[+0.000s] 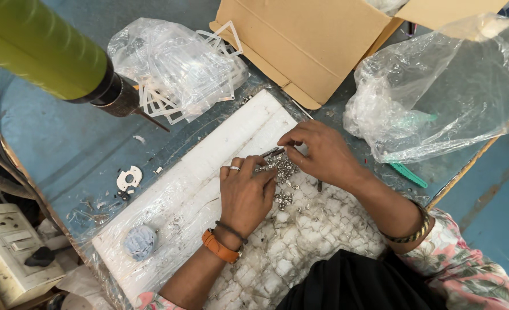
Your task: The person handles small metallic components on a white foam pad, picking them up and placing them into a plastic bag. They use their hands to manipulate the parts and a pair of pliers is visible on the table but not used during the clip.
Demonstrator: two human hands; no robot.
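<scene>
Sorting through a heap of small metal fasteners [282, 172], both hands are being worked at the centre of a white foam board [208, 189] that is wrapped in clear film. The fasteners are being judged light, hard and slippery (tiny shiny pieces, liable to scatter or roll), best pinched one at a time between fingertip pads. The left hand [244, 192] is being held at 7 o'clock of the heap, fingers curled and fingertips touching the pieces; whether any piece is pinched cannot be told. The right hand [320, 155] is being held at 2 o'clock, thumb and forefinger drawn together over a slim dark tool [273, 152] (only its tip showing), apparently grasping it. A green cylinder [42, 49] is seen at 10 o'clock, a cardboard box [306, 40] at 12 o'clock, clear plastic bags [438, 92] at 2 o'clock, a metal plate [129, 178] at 9 o'clock, and a bluish wad [140, 241] at 8 o'clock on the board.
</scene>
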